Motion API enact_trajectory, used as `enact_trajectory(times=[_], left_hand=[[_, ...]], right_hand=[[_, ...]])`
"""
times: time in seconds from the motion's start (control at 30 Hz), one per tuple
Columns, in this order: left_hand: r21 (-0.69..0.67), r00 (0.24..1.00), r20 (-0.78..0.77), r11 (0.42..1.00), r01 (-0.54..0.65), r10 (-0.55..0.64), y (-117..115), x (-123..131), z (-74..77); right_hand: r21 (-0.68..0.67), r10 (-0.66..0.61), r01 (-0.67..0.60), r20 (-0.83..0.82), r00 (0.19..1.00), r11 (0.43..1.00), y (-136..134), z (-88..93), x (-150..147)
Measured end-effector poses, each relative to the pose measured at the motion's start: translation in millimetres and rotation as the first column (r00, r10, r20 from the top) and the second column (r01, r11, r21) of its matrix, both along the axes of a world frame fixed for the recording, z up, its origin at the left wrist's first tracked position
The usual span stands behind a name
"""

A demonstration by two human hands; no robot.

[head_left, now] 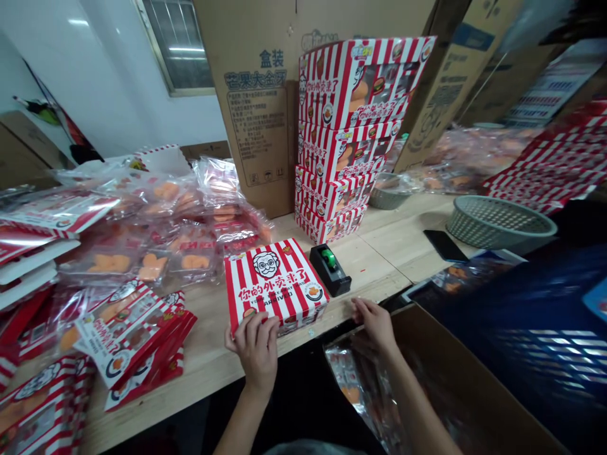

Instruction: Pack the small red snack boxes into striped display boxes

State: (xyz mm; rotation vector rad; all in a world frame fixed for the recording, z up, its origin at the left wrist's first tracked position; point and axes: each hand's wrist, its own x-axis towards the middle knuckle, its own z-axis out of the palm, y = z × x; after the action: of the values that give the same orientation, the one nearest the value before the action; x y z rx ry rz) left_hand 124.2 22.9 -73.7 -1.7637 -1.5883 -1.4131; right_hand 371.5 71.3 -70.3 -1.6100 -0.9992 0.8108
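A closed red-and-white striped box (275,284) with a cartoon head on its lid lies at the table's front edge. My left hand (257,344) grips its near left corner, fingers bent over the edge and thumb at the side. To the right of the box, my right hand (374,323) is closed in a pinch above the table edge; whatever its fingertips hold is too small to make out. Between that hand and the box stands a black tape dispenser (334,278) with a green roll.
Striped boxes (327,151) form a tall stack behind. Bagged orange pieces (190,246) and flat striped packaging (137,335) cover the left side. A phone (444,245) and a green basket (500,221) lie at right. Below my right arm is an open carton (455,373) of bags.
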Motion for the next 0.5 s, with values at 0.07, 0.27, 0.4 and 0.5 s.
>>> enact_trajectory(times=[0.07, 0.27, 0.4, 0.5], left_hand=[[0.0, 1.0, -0.009, 1.0, 0.011, -0.011, -0.1, -0.8, 0.1], [-0.028, 1.0, 0.0, 0.999, 0.024, -0.024, -1.3, -1.9, -2.0], [-0.096, 1.0, -0.019, 0.995, 0.022, -0.024, -6.4, -2.1, 4.0], [-0.163, 0.993, -0.116, 0.987, 0.012, -0.032, -9.3, -5.7, 15.4]], right_hand=[[0.026, 0.043, -0.042, -0.039, 0.998, 0.999, -27.3, 17.9, -24.0], [0.275, 0.382, -0.294, -0.36, 0.851, 0.915, -64.2, 49.7, -138.5], [0.27, 0.224, -0.124, -0.383, 0.896, 0.955, -49.4, 34.0, -168.7], [0.23, 0.17, -0.081, -0.401, 0.9, 0.97, -45.9, 24.9, -168.4]])
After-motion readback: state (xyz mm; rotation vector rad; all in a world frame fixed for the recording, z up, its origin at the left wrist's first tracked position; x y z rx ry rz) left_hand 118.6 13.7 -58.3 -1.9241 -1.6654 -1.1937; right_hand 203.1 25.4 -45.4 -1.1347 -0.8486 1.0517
